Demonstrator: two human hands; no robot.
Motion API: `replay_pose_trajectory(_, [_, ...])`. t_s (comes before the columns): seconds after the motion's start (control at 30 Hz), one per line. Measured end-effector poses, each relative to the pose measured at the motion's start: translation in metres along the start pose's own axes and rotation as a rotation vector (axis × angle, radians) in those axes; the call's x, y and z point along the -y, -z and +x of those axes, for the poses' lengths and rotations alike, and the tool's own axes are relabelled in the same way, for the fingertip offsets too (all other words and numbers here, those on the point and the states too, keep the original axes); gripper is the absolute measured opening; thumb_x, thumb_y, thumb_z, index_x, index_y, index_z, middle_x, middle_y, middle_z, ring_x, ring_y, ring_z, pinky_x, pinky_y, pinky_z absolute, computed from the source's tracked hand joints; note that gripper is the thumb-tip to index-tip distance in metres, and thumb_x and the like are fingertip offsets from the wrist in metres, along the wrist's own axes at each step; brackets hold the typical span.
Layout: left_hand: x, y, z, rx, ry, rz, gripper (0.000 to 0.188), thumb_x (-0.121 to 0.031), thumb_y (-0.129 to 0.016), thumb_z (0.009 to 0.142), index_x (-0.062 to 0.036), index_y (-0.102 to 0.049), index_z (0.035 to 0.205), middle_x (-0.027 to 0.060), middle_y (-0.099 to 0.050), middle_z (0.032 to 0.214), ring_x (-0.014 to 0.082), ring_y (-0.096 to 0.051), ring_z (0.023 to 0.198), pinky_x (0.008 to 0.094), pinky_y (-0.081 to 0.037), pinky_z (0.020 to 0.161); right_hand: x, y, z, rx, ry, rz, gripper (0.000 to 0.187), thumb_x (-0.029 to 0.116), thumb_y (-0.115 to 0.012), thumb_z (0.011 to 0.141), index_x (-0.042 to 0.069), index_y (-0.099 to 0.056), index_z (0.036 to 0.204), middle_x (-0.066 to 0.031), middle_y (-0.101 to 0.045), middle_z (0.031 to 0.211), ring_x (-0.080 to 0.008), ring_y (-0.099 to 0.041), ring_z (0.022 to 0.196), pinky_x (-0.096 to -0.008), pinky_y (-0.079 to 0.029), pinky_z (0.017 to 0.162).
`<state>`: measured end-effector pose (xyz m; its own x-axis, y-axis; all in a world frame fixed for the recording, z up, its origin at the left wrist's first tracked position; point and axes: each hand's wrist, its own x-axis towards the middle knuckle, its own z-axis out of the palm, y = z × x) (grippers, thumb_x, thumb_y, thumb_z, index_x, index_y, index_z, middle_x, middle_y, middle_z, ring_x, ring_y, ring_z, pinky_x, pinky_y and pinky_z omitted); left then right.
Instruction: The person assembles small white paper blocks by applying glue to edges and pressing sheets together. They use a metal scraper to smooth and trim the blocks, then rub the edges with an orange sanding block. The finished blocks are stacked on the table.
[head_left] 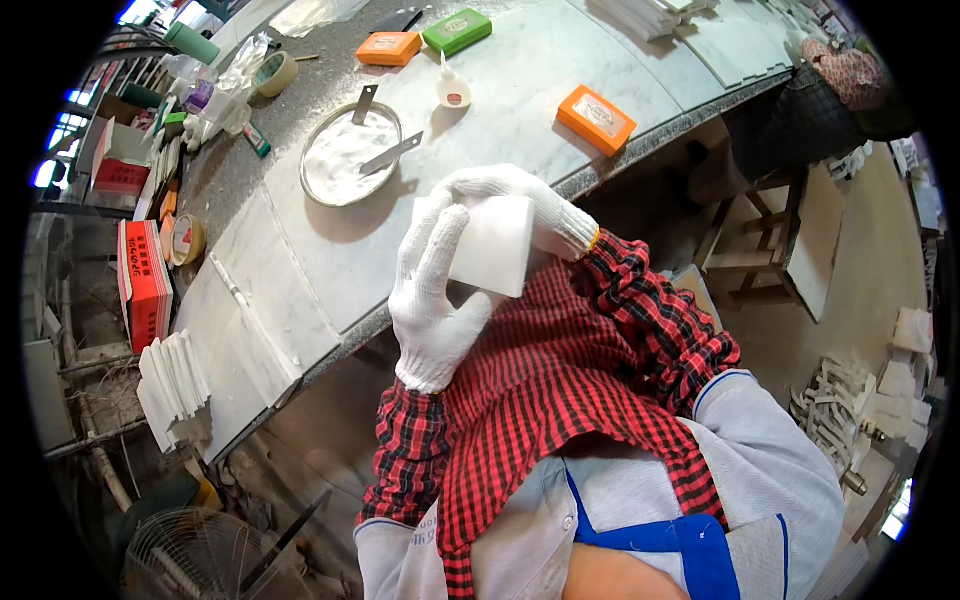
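Observation:
Both my hands wear white knitted gloves and hold a white squarish block (497, 245) above my lap, close to the table edge. The fingers of my left hand (432, 305) wrap its left side, with the thumb below. My right hand (545, 210) grips it from the far right side; its fingertips are partly hidden behind the block. Beyond my hands on the table sits a round metal bowl (304, 172) of white paste. Two metal putty knives (392, 153) rest in it. A small white squeeze bottle (453, 88) with a pointed nozzle stands beside the bowl.
Orange boxes (597, 120) and a green box (458, 32) lie on the marble-slab table (290, 235). Tape rolls (275, 74) and bottles crowd its left side. White strips (172, 378) stack at the near left corner. A wooden stool (765, 245) and another person (845, 80) are at right.

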<state>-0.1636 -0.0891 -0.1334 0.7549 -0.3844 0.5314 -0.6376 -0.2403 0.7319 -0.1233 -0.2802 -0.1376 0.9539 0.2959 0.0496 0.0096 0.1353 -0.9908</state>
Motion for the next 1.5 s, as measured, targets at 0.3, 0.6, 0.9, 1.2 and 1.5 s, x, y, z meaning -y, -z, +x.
replay_pose_trajectory(0.3, [0.01,0.016,0.0,-0.056,0.493,-0.878,0.11,-0.002,-0.069,0.083,-0.0168,0.001,0.166,0.0188,-0.016,0.169,0.0351,-0.031,0.151,0.0471,-0.034,0.121,0.009,0.006,-0.023,-0.248,0.026,0.188,0.029,0.003,-0.057,0.095,-0.005,-0.068,0.121,-0.0106,-0.072,0.115,-0.016,-0.066,0.109,-0.0289,-0.051,0.098])
replay_pose_trajectory(0.6, [0.018,-0.034,0.027,-0.412,0.799,-1.462,0.053,-0.037,-0.048,0.11,-0.0012,-0.043,0.148,0.0139,-0.053,0.144,0.0294,-0.053,0.132,0.0471,-0.043,0.113,0.017,-0.001,-0.019,-0.316,-0.023,0.218,0.061,0.013,-0.065,0.098,0.001,-0.043,0.153,-0.0088,-0.068,0.122,-0.0096,-0.062,0.098,-0.0245,-0.052,0.089])
replay_pose_trajectory(0.9, [0.03,-0.024,0.033,-0.557,0.781,-1.364,0.046,-0.033,-0.052,0.109,-0.0011,-0.049,0.142,0.0127,-0.059,0.137,0.0299,-0.058,0.125,0.0475,-0.047,0.109,-0.016,0.022,-0.068,-0.362,-0.229,0.484,0.051,0.037,-0.053,0.107,-0.003,-0.053,0.14,-0.0065,-0.071,0.097,-0.01,-0.063,0.079,-0.0226,-0.051,0.067])
replay_pose_trajectory(1.2, [0.018,-0.032,0.031,-0.496,0.779,-1.333,0.048,-0.033,-0.052,0.109,-0.0032,-0.046,0.146,0.013,-0.057,0.14,0.0308,-0.057,0.127,0.0487,-0.047,0.11,0.004,0.0,-0.05,-0.278,-0.322,0.194,0.042,0.032,-0.058,0.104,0.003,-0.064,0.135,-0.0022,-0.069,0.112,-0.0066,-0.06,0.085,-0.0214,-0.05,0.071])
replay_pose_trajectory(1.5, [0.021,-0.044,0.032,-0.51,0.812,-1.348,0.047,-0.031,-0.054,0.108,-0.0041,-0.046,0.146,0.0126,-0.058,0.139,0.03,-0.057,0.128,0.0496,-0.047,0.11,0.0,0.018,-0.106,-0.302,-0.339,0.122,0.045,0.019,-0.068,0.098,-0.001,-0.06,0.138,-0.0054,-0.07,0.108,-0.0098,-0.063,0.09,-0.0251,-0.052,0.078])
